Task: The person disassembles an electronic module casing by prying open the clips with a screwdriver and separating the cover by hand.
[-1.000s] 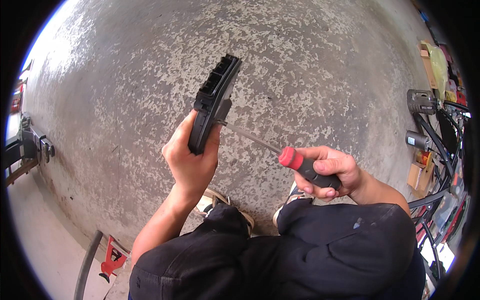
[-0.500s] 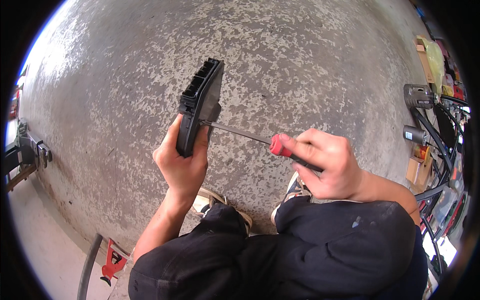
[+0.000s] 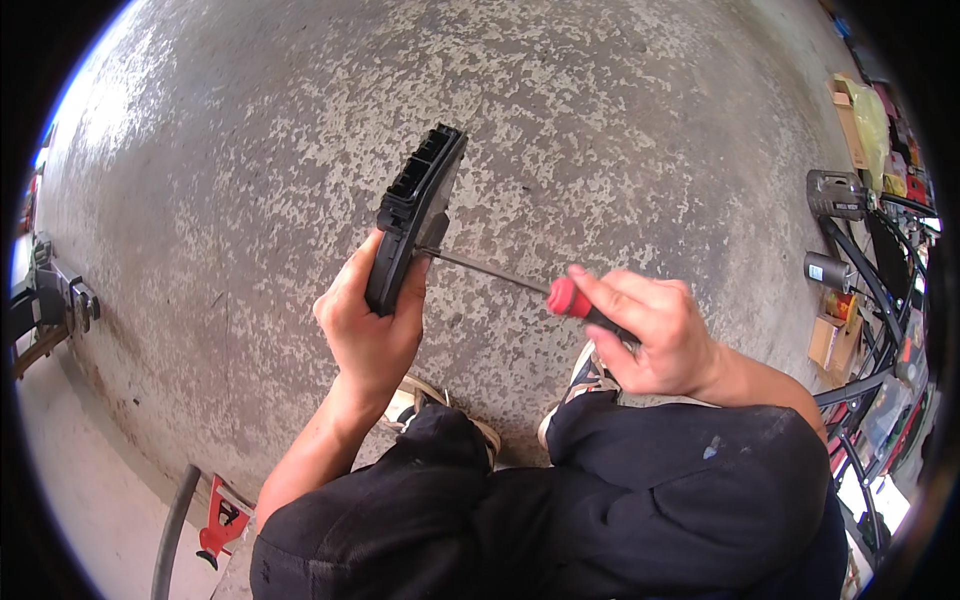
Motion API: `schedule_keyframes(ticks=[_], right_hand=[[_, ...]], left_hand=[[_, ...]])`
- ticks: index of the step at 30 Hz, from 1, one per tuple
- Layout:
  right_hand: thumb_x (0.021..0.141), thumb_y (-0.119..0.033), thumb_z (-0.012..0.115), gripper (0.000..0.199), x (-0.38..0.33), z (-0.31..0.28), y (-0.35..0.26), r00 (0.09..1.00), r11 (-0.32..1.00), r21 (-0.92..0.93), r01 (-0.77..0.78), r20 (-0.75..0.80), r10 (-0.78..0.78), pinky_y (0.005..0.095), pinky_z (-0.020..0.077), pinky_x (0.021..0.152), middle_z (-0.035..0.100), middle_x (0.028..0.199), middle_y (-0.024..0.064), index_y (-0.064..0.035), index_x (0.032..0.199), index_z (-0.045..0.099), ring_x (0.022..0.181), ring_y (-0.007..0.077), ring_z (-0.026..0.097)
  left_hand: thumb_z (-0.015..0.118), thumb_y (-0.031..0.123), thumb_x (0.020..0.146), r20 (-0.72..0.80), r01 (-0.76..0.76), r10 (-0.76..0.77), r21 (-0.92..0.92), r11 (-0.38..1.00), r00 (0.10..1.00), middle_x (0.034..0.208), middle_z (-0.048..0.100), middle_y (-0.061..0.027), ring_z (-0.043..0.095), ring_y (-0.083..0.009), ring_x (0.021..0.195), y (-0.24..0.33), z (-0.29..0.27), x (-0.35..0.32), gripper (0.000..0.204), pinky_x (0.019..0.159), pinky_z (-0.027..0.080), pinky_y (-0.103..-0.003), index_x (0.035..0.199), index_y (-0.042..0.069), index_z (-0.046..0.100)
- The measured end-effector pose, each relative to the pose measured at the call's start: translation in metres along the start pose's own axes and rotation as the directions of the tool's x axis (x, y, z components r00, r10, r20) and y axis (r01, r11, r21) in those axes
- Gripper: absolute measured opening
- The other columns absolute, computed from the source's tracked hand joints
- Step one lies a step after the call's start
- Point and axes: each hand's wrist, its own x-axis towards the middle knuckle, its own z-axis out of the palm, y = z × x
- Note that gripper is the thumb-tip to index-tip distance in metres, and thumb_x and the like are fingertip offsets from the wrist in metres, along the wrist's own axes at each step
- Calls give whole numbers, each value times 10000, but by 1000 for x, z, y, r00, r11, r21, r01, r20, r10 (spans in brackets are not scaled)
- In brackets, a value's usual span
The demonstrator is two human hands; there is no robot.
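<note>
My left hand [image 3: 372, 318] grips the lower end of a flat black plastic housing [image 3: 405, 215], thumb on one side and fingers on the other. The housing stands tilted on edge, and a row of connector-like openings lines its upper edge. In my right hand [image 3: 655, 330] is a screwdriver [image 3: 570, 297] with a red and black handle, its fingers closed around the grip. The long metal shaft points left, and its tip meets the housing's right face close to my left thumb. The exact spot under the tip is too small to make out.
Below the hands is a worn, patchy concrete floor [image 3: 560, 180]. A red metal stand [image 3: 225, 520] and a dark curved bar [image 3: 178, 530] are at lower left. Metal equipment [image 3: 60, 300] sits at the left edge. Cardboard boxes [image 3: 835, 340] and black frame tubing [image 3: 858, 255] crowd the right.
The housing and my left hand have shifted slightly right. My right hand's fingers have moved a little on the screwdriver handle, and the tip still meets the housing.
</note>
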Motion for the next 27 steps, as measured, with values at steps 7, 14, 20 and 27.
schedule_keyframes(ticks=[7,14,20,27], right_hand=[[874,-142,647,442,6,-3,2,889,636,624,-453,261,377,285,505,674,677,960,77,31,1278,598,779,140,620],[999,-237,514,329,5,-5,17,618,172,593,-786,760,203,267,520,652,687,919,78,17,1186,610,719,105,622],[804,-80,706,329,9,-3,0,998,960,-277,-53,-51,41,373,518,638,645,895,167,59,1089,620,740,317,636],[1007,-321,536,383,22,-6,19,779,687,453,-568,565,272,309,510,656,625,815,70,46,1074,624,719,168,620]], left_hand=[[761,79,828,-34,67,-67,-19,998,997,734,675,-56,578,-49,653,6,0,3,371,612,480,-220,1151,-56,635],[758,65,822,24,-34,33,26,999,999,709,664,-50,572,-49,620,-3,0,-3,369,593,475,-218,1148,-57,637],[755,62,822,29,-55,53,54,997,998,716,668,-70,587,-56,631,1,3,1,367,599,485,-228,1145,-63,636],[763,80,819,-25,-42,44,87,995,999,732,675,-91,595,-70,638,-9,9,-6,383,617,495,-242,1149,-65,636]])
